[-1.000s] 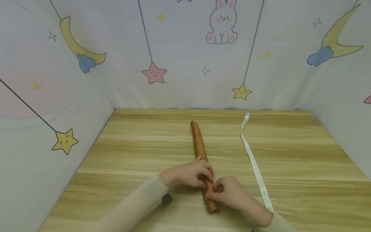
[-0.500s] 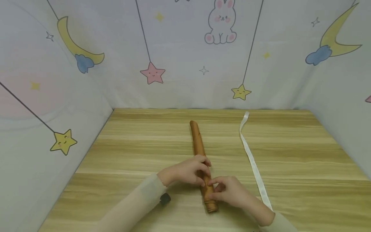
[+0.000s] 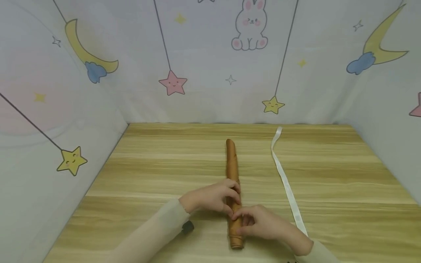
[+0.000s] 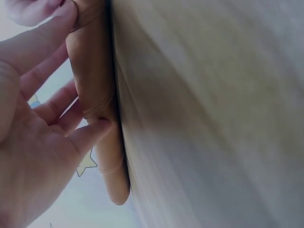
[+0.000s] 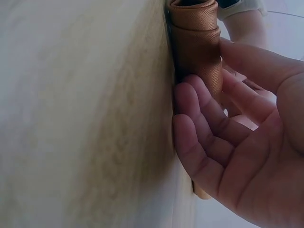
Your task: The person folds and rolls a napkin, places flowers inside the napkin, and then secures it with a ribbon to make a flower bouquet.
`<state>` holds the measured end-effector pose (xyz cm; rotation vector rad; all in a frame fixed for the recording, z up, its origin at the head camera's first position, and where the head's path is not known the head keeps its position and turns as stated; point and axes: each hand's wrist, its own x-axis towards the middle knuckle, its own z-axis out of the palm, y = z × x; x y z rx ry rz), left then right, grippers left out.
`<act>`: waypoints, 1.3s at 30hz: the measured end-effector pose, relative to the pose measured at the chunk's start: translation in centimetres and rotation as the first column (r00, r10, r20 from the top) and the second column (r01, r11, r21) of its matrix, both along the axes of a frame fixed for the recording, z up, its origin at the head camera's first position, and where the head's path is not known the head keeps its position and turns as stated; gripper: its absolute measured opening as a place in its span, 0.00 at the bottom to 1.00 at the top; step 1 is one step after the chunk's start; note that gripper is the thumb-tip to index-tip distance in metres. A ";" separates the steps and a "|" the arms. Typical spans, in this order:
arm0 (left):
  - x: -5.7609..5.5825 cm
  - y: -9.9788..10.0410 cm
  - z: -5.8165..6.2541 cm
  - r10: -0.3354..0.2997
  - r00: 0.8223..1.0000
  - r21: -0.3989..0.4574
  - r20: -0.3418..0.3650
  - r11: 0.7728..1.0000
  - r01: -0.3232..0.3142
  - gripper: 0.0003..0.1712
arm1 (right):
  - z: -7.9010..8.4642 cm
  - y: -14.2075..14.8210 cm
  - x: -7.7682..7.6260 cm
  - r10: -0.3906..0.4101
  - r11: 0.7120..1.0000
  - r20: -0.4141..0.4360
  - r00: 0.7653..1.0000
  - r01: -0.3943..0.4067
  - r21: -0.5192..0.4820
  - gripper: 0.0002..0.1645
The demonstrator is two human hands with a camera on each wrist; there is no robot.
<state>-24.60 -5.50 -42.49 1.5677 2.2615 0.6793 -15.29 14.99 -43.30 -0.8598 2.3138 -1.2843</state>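
A roll of shiny brown cloth lies lengthwise on the table, its layers showing at the near end in the right wrist view. Bent over its middle from the left, my left hand holds it between thumb and fingers. My right hand grips the roll closer to the near end, thumb on one side and forefinger on top. The two hands almost meet on the cloth. In the left wrist view one fingertip presses the cloth roll by an overlapping edge. Right fingertips reach down to the tabletop beside the roll.
A white ribbon runs along the wood-grain table to the right, passing behind the right wrist. A small dark object shows by the left sleeve. Printed fabric walls stand at the back and sides.
The roll has swung straighter, its far end going right and its near end slightly left and nearer. Both hands have stayed on it, the right forefinger shifting nearer to the left thumb.
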 end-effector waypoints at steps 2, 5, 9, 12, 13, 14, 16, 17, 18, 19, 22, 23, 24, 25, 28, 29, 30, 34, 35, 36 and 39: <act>0.1 0.1 0.1 0.011 1.000 -0.015 0.010 1.000 -0.011 0.18 | -0.1 0.1 -0.1 -0.002 1.000 0.011 1.000 0.002 0.002 0.16; 0.0 0.2 0.1 0.022 0.999 -0.032 0.024 0.999 -0.021 0.18 | -0.2 0.3 -0.3 -0.013 1.000 0.038 0.999 0.013 0.015 0.17; -0.1 0.3 -0.2 0.036 0.999 -0.044 0.035 0.998 -0.034 0.17 | -0.1 0.4 -0.5 -0.026 0.999 0.057 0.998 0.024 0.034 0.16; 0.1 0.3 -0.4 0.036 0.999 -0.058 0.024 0.998 -0.035 0.17 | 0.0 0.4 -0.4 -0.003 0.999 0.036 0.999 0.002 0.041 0.16; 0.2 0.3 -0.3 0.034 0.999 -0.064 0.017 0.997 -0.033 0.17 | 0.1 0.4 -0.4 0.011 0.999 0.018 1.000 -0.012 0.044 0.16; 0.3 0.2 -0.3 0.031 0.999 -0.065 0.011 0.997 -0.030 0.17 | 0.1 0.5 -0.3 0.026 0.998 -0.005 1.000 -0.026 0.049 0.16; 0.5 0.1 -0.2 0.025 1.000 -0.064 0.006 0.998 -0.025 0.17 | 0.2 0.5 -0.2 0.055 0.997 -0.055 0.997 -0.052 0.062 0.17; 0.6 0.0 -0.1 0.023 1.000 -0.060 0.008 0.998 -0.022 0.17 | 0.3 0.5 -0.1 0.065 0.996 -0.079 0.995 -0.060 0.073 0.17; 0.7 0.0 0.0 0.023 1.000 -0.056 0.010 0.998 -0.022 0.16 | 0.3 0.4 -0.1 0.069 0.994 -0.101 0.992 -0.060 0.087 0.17; 0.7 -0.1 0.1 0.023 1.000 -0.050 0.018 0.998 -0.022 0.16 | 0.4 0.4 0.0 0.071 0.993 -0.120 0.990 -0.059 0.102 0.17; 0.8 -0.2 0.4 0.023 0.999 -0.036 0.034 0.999 -0.022 0.16 | 0.5 0.3 0.1 0.073 0.989 -0.151 0.986 -0.052 0.140 0.17; 0.9 -0.3 0.5 0.024 0.999 -0.033 0.034 0.999 -0.023 0.16 | 0.6 0.3 0.1 0.072 0.988 -0.155 0.985 -0.049 0.150 0.18; 0.9 -0.3 0.5 0.025 0.999 -0.029 0.033 0.999 -0.024 0.16 | 0.7 0.2 0.2 0.072 0.987 -0.158 0.985 -0.047 0.156 0.18; 0.9 -0.3 0.6 0.026 0.999 -0.026 0.033 0.999 -0.025 0.17 | 0.7 0.3 0.2 0.071 0.986 -0.157 0.985 -0.046 0.157 0.18; 0.8 -0.4 0.6 0.032 0.999 -0.015 0.029 0.999 -0.031 0.17 | 1.0 0.3 0.2 0.062 0.987 -0.150 0.987 -0.038 0.157 0.19; 0.8 -0.4 0.6 0.035 0.999 -0.011 0.030 0.999 -0.035 0.17 | 1.1 0.4 0.2 0.059 0.987 -0.153 0.987 -0.035 0.157 0.20; 0.8 -0.4 0.6 0.040 0.999 -0.008 0.028 0.999 -0.039 0.16 | 1.2 0.4 0.2 0.055 0.987 -0.153 0.987 -0.030 0.157 0.20; 0.5 -0.3 0.6 0.060 0.998 0.005 0.029 0.998 -0.060 0.15 | 1.6 0.6 0.1 0.045 0.988 -0.178 0.983 -0.017 0.154 0.19; 0.5 -0.3 0.5 0.065 0.997 0.009 0.027 0.998 -0.066 0.15 | 1.8 0.7 0.1 0.040 0.988 -0.181 0.983 -0.013 0.151 0.18; 0.4 -0.3 0.6 0.071 0.997 0.013 0.024 0.997 -0.071 0.15 | 1.9 0.8 0.0 0.034 0.989 -0.183 0.982 -0.006 0.149 0.18; 0.3 -0.2 0.7 0.079 0.997 0.032 0.023 0.996 -0.080 0.14 | 2.4 1.2 -0.2 0.007 0.989 -0.203 0.979 0.022 0.145 0.17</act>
